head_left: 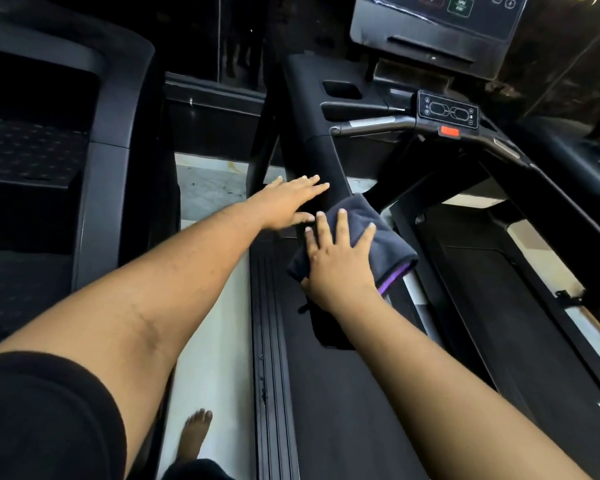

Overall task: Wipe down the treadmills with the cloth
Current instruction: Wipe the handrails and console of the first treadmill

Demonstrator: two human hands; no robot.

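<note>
A black treadmill [329,393] fills the middle and right of the head view, with its left handrail [312,157] sloping down toward me. A folded dark grey cloth [378,237] with a purple edge lies over the lower end of that handrail. My right hand [336,258] presses flat on the cloth, fingers spread. My left hand [288,202] rests open on the handrail just to the left of the cloth, holding nothing.
The console screen [440,19] and a control pad [447,110] with a red stop button [448,131] stand at the far end. A second treadmill [84,150] stands to the left across a strip of pale floor [205,341]. My bare foot [196,434] is on that floor.
</note>
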